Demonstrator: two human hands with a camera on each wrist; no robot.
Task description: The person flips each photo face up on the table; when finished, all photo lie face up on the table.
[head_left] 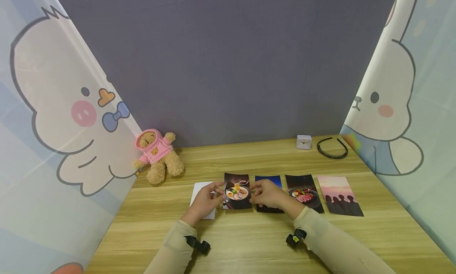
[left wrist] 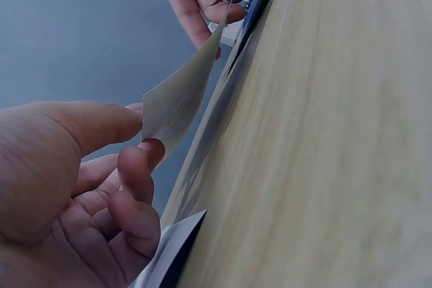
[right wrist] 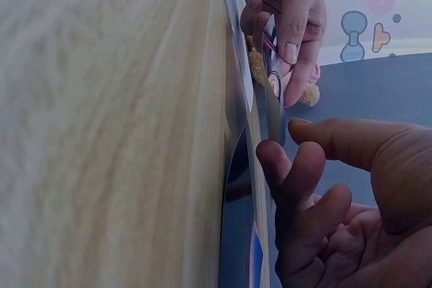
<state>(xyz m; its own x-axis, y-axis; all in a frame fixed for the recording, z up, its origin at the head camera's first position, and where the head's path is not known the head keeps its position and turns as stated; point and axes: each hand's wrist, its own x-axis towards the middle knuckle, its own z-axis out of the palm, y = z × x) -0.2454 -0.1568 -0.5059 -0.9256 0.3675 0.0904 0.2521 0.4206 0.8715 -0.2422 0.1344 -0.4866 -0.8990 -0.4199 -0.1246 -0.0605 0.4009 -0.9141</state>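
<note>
A photo card (head_left: 237, 202) of a ramen bowl is held above the table, its pale back (left wrist: 179, 102) bowed in the left wrist view. My left hand (head_left: 204, 200) pinches its left edge between thumb and fingers. At the opposite edge, my right hand (head_left: 269, 194) pinches it with thumb and fingertips. Partly under my left hand lies a white card (head_left: 198, 189), one corner lifted off the wood. To the right, a row holds a blue photo (head_left: 272, 180) partly covered by my right hand, a dark photo of sliced meat (head_left: 299, 182) and a pink sunset photo (head_left: 336, 189) with silhouettes.
A teddy bear (head_left: 156, 153) in a pink hoodie leans at the back left of the wooden table (head_left: 246, 242). Toward the back right stand a small white clock (head_left: 304, 142) and a black headband (head_left: 333, 156). A grey panel (head_left: 221, 68) closes off the far side.
</note>
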